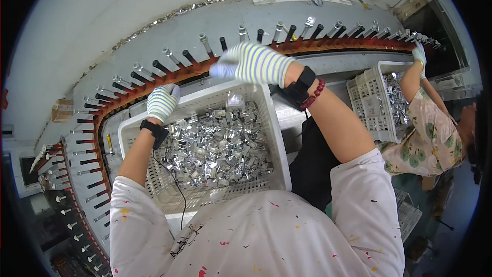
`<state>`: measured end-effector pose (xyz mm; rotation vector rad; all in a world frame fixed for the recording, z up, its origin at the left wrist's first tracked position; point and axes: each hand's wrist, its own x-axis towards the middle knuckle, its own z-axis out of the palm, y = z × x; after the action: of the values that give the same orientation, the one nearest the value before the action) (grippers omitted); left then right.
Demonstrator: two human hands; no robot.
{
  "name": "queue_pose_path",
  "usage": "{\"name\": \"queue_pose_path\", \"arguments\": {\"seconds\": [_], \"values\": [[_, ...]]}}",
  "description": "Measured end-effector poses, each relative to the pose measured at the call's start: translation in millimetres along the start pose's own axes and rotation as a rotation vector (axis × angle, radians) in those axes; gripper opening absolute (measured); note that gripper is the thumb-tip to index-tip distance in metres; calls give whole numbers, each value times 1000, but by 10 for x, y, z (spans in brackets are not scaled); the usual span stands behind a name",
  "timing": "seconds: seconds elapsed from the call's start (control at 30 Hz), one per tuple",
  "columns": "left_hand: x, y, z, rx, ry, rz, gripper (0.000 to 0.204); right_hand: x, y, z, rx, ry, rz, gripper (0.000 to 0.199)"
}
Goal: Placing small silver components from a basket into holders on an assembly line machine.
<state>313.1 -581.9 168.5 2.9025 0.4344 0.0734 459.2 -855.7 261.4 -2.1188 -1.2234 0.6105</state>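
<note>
My left hand [163, 103], in a white, green and blue striped knit glove, is at the far left rim of a white plastic basket [280, 156]. Its fingers are curled together beside the curved row of spindles; whatever they hold is hidden. My right hand [256, 65], gloved alike, reaches leftward over the basket's far rim, in front of the spindles. Motion smears its fingertips, so its grip is unclear. Many small shiny silver and clear pieces [215, 143] fill the basket. One larger glossy clear piece [236, 100] shows at the far rim, below my right hand.
Black-sleeved and silvery-topped spindles [169, 56] stand along a curved red-brown track [192, 70]. At right, a co-worker's gloved hand [419, 54] is by the track, beside another white basket [365, 103] of silvery pieces. A small cardboard box [62, 110] sits at left. A thin black cable [177, 182] hangs from my left wrist.
</note>
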Motion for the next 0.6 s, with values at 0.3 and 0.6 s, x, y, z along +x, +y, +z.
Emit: {"name": "queue_pose_path", "arguments": {"seconds": [0.3, 0.6], "values": [[18, 107, -14, 46, 9, 37, 24, 140, 1227, -643, -303, 465, 706, 49], [38, 65, 2, 55, 36, 54, 24, 168, 868, -198, -538, 523, 128, 17]]}}
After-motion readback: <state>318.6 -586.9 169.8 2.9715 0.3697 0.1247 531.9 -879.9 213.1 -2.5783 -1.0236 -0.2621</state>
